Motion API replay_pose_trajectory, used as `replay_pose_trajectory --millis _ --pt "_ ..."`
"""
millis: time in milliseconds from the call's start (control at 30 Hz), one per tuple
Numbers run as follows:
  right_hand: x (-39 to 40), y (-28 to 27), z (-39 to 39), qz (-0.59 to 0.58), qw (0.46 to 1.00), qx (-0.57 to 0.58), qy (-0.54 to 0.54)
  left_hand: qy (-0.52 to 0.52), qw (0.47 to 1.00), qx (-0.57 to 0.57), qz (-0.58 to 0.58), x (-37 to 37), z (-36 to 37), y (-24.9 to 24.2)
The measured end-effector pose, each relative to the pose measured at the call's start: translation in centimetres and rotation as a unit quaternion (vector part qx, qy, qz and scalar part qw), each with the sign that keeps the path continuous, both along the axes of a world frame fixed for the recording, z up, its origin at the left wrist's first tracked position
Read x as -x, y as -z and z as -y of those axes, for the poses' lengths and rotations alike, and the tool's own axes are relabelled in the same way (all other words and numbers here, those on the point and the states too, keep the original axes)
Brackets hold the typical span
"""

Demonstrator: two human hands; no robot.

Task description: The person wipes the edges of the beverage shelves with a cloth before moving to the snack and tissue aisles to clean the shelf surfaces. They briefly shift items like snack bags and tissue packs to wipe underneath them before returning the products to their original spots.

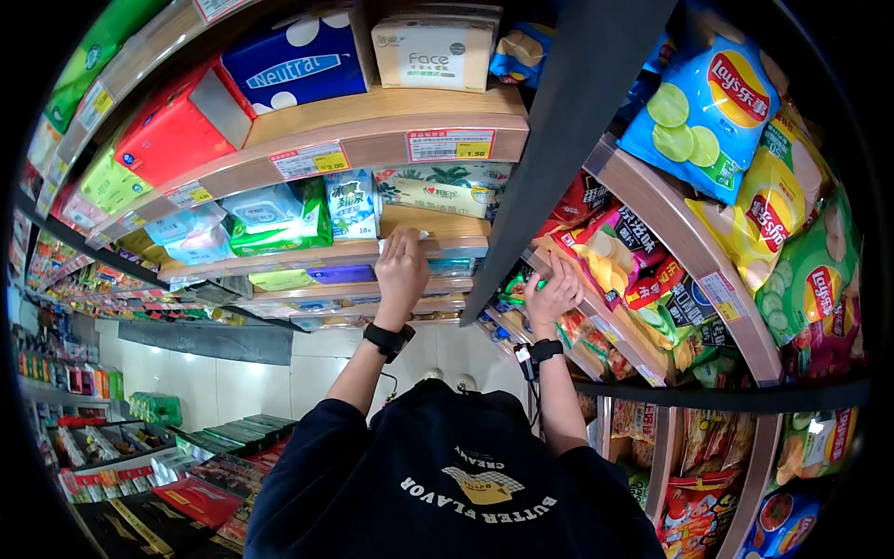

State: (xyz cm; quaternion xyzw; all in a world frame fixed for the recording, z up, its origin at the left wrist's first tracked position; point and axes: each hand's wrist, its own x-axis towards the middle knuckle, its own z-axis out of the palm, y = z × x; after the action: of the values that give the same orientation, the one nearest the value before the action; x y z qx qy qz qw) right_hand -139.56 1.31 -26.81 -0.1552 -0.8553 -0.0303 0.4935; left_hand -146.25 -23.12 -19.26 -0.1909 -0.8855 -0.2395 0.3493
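Observation:
My left hand [402,268] is at the front edge of a wooden shelf [447,226], its fingers closed round a small white thing [421,237], perhaps a cloth or tissue. Behind it on that shelf lie a patterned cream pack [442,189], a blue and white pack [352,205] and a green wipes pack [284,228]. My right hand [555,291] rests at the edge of the snack shelf on the right, fingers spread and apparently empty, near colourful snack bags [610,252].
A dark post [559,121] stands between the two shelf units. Above are a Face tissue pack [433,58], a blue box [296,63] and a red box [182,126]. Lay's bags [703,112] hang over the right shelf edge. Low displays [200,494] stand at the lower left.

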Motion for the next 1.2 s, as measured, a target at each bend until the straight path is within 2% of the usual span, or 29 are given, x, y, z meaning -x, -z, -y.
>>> replay_pose_trajectory --millis 167,467,667,767,1000,1200 --pt "0.1 -0.2 0.1 -0.002 1.0 -0.011 0.008 0.025 0.999 0.006 -0.038 0.0 -3.9 0.2" --pt "0.0 0.0 0.2 0.005 1.0 0.005 0.01 0.073 0.997 0.008 -0.018 -0.3 -9.1 0.6" --pt "-0.1 -0.1 0.2 0.002 1.0 0.007 -0.01 0.096 0.995 -0.024 -0.005 -0.8 -7.9 0.0" --pt "-0.1 -0.1 0.2 0.007 1.0 0.011 -0.014 0.093 0.993 -0.048 0.052 -1.0 -6.3 -0.8" --pt "-0.2 -0.6 0.2 0.007 1.0 0.003 -0.016 0.037 0.999 -0.034 0.006 -0.5 -1.4 -0.5" --pt "-0.1 -0.2 -0.1 0.009 1.0 0.006 -0.021 0.017 0.999 -0.038 0.011 -0.1 1.0 -0.9"
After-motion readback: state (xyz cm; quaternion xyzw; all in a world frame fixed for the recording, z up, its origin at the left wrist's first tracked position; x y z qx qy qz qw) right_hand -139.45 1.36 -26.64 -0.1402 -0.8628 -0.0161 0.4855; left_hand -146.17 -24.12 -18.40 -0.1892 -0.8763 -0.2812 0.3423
